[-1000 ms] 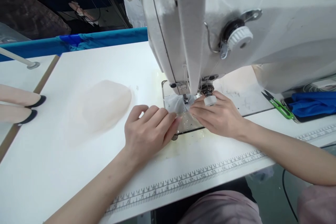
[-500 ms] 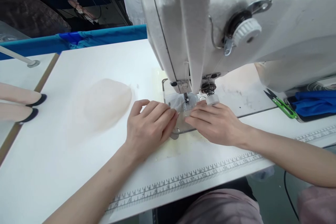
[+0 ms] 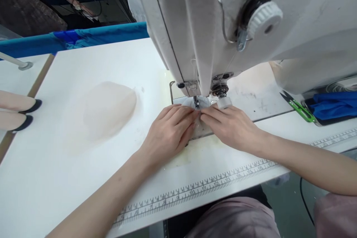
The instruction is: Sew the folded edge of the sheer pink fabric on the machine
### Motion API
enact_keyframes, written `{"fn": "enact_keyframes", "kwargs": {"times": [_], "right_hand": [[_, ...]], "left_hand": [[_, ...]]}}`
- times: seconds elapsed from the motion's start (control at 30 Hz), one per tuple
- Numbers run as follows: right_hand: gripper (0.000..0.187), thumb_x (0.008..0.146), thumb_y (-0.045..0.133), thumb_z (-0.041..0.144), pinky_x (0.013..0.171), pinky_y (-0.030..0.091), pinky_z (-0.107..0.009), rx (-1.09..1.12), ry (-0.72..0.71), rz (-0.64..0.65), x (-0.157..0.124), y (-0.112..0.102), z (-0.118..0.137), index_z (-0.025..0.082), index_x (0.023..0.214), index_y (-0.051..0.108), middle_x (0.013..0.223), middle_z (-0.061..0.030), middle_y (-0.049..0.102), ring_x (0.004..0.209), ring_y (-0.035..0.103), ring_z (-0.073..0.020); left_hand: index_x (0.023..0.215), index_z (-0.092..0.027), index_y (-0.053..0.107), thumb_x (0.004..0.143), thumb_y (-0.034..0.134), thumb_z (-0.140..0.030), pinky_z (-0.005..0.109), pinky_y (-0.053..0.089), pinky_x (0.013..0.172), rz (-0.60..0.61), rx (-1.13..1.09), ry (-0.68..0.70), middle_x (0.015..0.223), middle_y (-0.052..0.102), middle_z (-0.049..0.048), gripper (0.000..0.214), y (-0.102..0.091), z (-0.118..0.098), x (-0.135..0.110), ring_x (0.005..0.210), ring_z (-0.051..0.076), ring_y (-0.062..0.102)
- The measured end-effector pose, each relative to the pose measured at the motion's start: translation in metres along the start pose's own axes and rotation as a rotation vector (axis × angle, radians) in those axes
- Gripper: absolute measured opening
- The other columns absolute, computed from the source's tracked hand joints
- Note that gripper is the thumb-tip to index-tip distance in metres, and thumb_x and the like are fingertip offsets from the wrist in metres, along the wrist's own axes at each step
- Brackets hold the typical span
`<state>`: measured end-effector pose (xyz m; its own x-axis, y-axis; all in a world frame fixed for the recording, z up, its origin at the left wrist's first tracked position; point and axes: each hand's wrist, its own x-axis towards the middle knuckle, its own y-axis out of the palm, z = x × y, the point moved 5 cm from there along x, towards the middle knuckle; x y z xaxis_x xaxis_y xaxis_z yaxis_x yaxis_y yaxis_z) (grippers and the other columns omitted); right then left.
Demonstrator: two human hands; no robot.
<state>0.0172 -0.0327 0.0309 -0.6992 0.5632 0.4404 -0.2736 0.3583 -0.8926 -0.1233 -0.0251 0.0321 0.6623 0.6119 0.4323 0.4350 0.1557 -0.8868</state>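
My left hand (image 3: 171,130) lies just left of the sewing machine's presser foot (image 3: 196,103), its fingers closed and tips pressed down at the edge of a thin, sheer whitish fabric (image 3: 205,102). From the other side my right hand (image 3: 231,128) closes its fingers on the same fabric, thumb and fingertips close to the left ones. Most of the fabric is hidden by the hands and the machine head (image 3: 178,37). Fingertips of both hands nearly meet in front of the foot, over the metal needle plate (image 3: 202,130).
A sheer beige cup-shaped piece (image 3: 111,111) lies at left, near two beige strips with black ends (image 3: 21,113). Green thread snips (image 3: 299,108) and blue cloth (image 3: 334,104) in a dark tray sit at right. A ruler strip (image 3: 192,191) runs along the front edge.
My left hand has moved right and slightly up, nearer the presser foot and my right hand. The right hand has barely shifted. The whole view has tilted a little closer to the machine.
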Motion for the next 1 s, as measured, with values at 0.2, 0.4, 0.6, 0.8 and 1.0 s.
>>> {"fn": "enact_keyframes", "kwargs": {"times": [0.2, 0.4, 0.6, 0.8, 1.0], "right_hand": [[0.017, 0.091, 0.047, 0.011, 0.078, 0.045, -0.033, -0.028, 0.061, 0.054, -0.001, 0.007, -0.014, 0.013, 0.091, 0.064, 0.094, -0.0089, 0.071, 0.096, 0.059, -0.0216], [0.019, 0.093, 0.050, 0.018, 0.098, 0.037, -0.039, -0.057, 0.058, 0.050, 0.000, 0.006, -0.017, 0.011, 0.100, 0.066, 0.104, -0.0100, 0.071, 0.113, 0.055, -0.0231], [0.025, 0.097, 0.044, 0.020, 0.104, 0.034, -0.043, -0.055, 0.053, 0.092, 0.000, 0.007, -0.019, 0.014, 0.096, 0.069, 0.118, -0.0069, 0.068, 0.115, 0.055, -0.0230], [0.027, 0.098, 0.043, 0.023, 0.101, 0.038, -0.043, -0.074, 0.046, 0.040, 0.001, 0.006, -0.020, 0.016, 0.100, 0.069, 0.113, -0.0033, 0.070, 0.111, 0.057, -0.0221], [0.025, 0.097, 0.045, 0.023, 0.102, 0.038, -0.042, -0.080, 0.049, 0.024, 0.001, 0.006, -0.020, 0.017, 0.097, 0.069, 0.110, -0.0037, 0.071, 0.111, 0.058, -0.0217]], "left_hand": [[0.114, -0.011, 0.064, 0.091, 0.054, -0.027, 0.044, 0.050, 0.088, 0.032, 0.088, 0.022, 0.106, 0.066, 0.0126, 0.031, 0.006, -0.005, -0.002, 0.100, 0.027, 0.059], [0.123, -0.012, 0.061, 0.090, 0.055, -0.038, 0.048, 0.044, 0.102, 0.044, 0.218, 0.041, 0.123, 0.064, 0.0141, 0.042, 0.005, -0.009, -0.006, 0.118, 0.030, 0.057], [0.127, -0.012, 0.057, 0.092, 0.052, -0.045, 0.049, 0.041, 0.107, 0.081, 0.250, 0.031, 0.125, 0.063, 0.0140, 0.049, 0.005, -0.012, -0.006, 0.122, 0.028, 0.055], [0.125, -0.012, 0.059, 0.091, 0.055, -0.045, 0.049, 0.041, 0.108, 0.061, 0.269, 0.021, 0.123, 0.064, 0.0138, 0.048, 0.005, -0.015, -0.004, 0.120, 0.028, 0.057], [0.125, -0.012, 0.059, 0.091, 0.053, -0.045, 0.050, 0.041, 0.107, 0.062, 0.276, 0.025, 0.123, 0.064, 0.0141, 0.048, 0.005, -0.015, -0.003, 0.119, 0.028, 0.057]]}}
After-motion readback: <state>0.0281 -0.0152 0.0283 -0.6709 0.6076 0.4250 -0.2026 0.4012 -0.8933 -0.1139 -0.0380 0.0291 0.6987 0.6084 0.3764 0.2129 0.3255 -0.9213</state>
